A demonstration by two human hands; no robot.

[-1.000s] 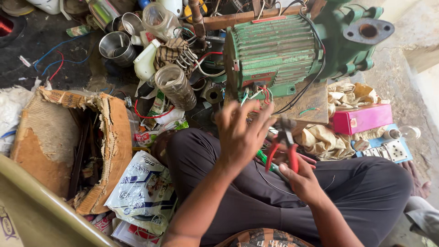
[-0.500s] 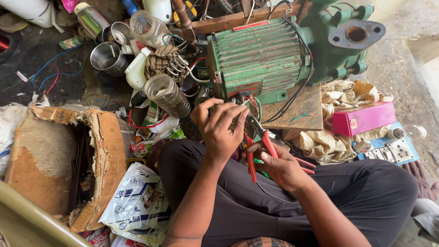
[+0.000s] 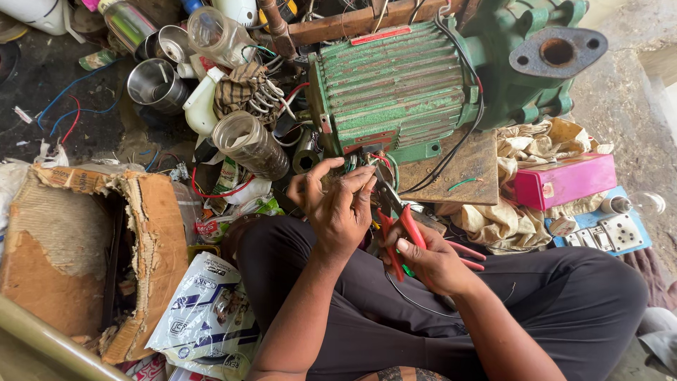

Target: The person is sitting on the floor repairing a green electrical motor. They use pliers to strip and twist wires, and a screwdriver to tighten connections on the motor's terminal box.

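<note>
A green ribbed electric motor (image 3: 402, 85) with a pump flange lies on a wooden board in front of me. My left hand (image 3: 337, 204) is raised at its terminal end, fingers pinching thin wires (image 3: 352, 164) that come out of the motor. My right hand (image 3: 431, 259) grips red-handled pliers (image 3: 400, 224), jaws pointing up toward the same wires beside the left fingertips. I sit cross-legged in dark trousers, and a thin wire loops over my lap.
A torn cardboard box (image 3: 84, 247) sits at left. Steel cups (image 3: 156, 85), plastic jars (image 3: 250, 144) and a white bottle crowd the back left. A pink box (image 3: 564, 180), crumpled cloth and a white socket plate (image 3: 620, 231) lie at right. Printed plastic bags (image 3: 208, 317) rest by my knee.
My left hand moved from open in the air down onto the motor's wires and pinched them. The right hand brought the pliers up beside it. The view shifted closer to the motor.
</note>
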